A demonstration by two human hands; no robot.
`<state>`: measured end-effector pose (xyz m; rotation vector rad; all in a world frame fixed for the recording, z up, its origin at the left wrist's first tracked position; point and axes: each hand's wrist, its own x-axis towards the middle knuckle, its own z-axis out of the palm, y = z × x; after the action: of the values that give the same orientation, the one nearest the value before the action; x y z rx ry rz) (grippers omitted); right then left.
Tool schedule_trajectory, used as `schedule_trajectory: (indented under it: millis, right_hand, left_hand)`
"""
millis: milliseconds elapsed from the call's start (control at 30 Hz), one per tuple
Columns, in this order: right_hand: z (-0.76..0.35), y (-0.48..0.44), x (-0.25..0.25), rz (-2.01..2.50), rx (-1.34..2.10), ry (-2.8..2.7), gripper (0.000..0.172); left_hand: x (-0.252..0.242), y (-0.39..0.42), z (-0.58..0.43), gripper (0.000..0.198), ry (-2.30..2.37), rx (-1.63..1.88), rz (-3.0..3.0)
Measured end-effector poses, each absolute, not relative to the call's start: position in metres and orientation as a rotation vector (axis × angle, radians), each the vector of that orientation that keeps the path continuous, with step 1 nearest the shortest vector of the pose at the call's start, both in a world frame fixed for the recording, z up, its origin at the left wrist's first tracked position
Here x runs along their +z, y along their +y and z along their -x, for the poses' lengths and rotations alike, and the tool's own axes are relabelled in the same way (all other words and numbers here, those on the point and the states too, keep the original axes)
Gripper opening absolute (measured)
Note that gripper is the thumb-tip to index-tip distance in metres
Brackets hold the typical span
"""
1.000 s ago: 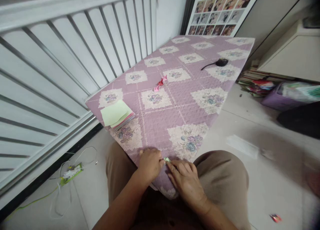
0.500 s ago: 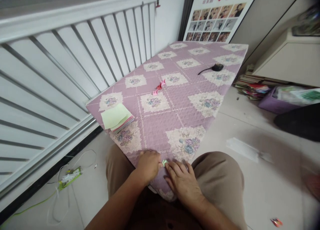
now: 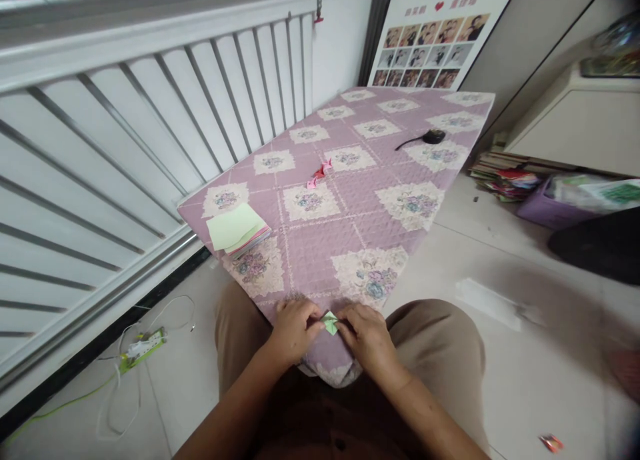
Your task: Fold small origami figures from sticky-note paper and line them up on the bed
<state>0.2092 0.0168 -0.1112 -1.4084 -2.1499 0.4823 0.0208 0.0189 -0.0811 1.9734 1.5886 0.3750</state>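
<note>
A small folded piece of green paper (image 3: 330, 323) lies at the near corner of the cloth-covered table (image 3: 310, 250), showing a diamond outline with crease lines. My left hand (image 3: 296, 327) pinches its left edge between thumb and forefinger. On the opposite side, my right hand (image 3: 365, 330) has its thumb and fingers closed on the right edge. Farther up the table sit small folded paper pieces (image 3: 320, 173) in pink and red, close together in a row. A stack of coloured paper sheets (image 3: 240, 228), pale green on top, rests by the left table edge.
A black round object with a short cable (image 3: 434, 137) lies toward the far right of the table. A white radiator (image 3: 150, 127) runs along the left side. On the floor are a power strip (image 3: 143, 348) with cables and a purple bin (image 3: 555, 203). A photo board (image 3: 425, 43) stands behind.
The green paper was mostly covered by my fingers and now shows as a diamond. My right hand has shifted slightly, and its fingers now pinch the paper's edge.
</note>
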Motion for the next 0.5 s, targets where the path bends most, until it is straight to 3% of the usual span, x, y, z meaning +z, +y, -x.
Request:
schedule_trajectory:
  millis: [333,500]
  right_hand:
    - [-0.208,0.028,-0.108,1.311,0.400,-2.352,0.002]
    - [-0.214,0.038,-0.105,1.136,0.721,-2.199,0.014]
  left_hand:
    - [-0.089,0.016,-0.031,0.009,1.603,0.280,-2.190]
    - [-0.096,0.017,-0.029,0.011,1.611,0.490,-2.022]
